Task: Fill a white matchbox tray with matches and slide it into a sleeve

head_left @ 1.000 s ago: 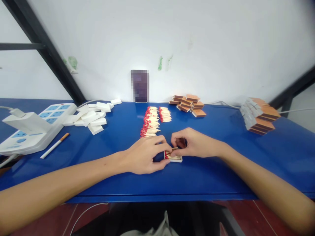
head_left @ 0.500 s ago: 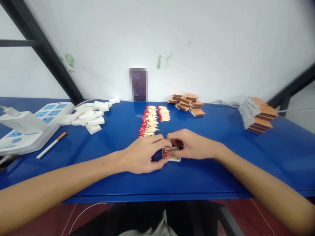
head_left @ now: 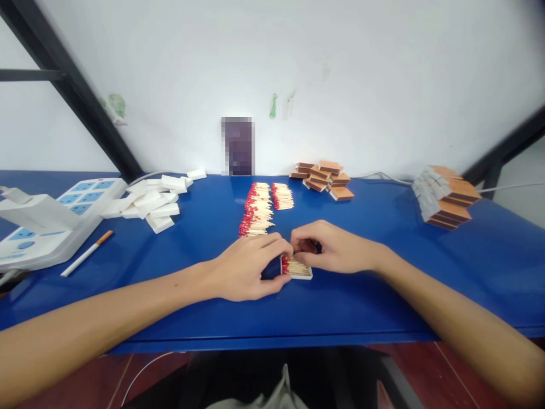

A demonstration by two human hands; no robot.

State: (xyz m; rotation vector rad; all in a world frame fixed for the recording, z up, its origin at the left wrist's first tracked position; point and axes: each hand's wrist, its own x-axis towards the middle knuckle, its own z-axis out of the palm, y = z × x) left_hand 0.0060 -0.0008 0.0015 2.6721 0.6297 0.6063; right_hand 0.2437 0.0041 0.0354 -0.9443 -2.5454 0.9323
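Head view: looks like the settling-in step, with a layer of matches (head_left: pixel 299 268) in the small white tray (head_left: pixel 304 277), flat on the blue worktop (head_left: pixel 204 321). Gripping the tray's left end between thumb and fingers of the left hand (head_left: pixel 253 267). Curled in at the far side with the right hand (head_left: pixel 334 247) — can't tell if pinching a match. Probably calls for a light touch — keeping the red heads lined up and the tray steady.

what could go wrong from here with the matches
The right hand is bent over the open tray, so it might nudge loose matches out. The left hand sits close to the bigger match pile, so a careless move could scatter it.
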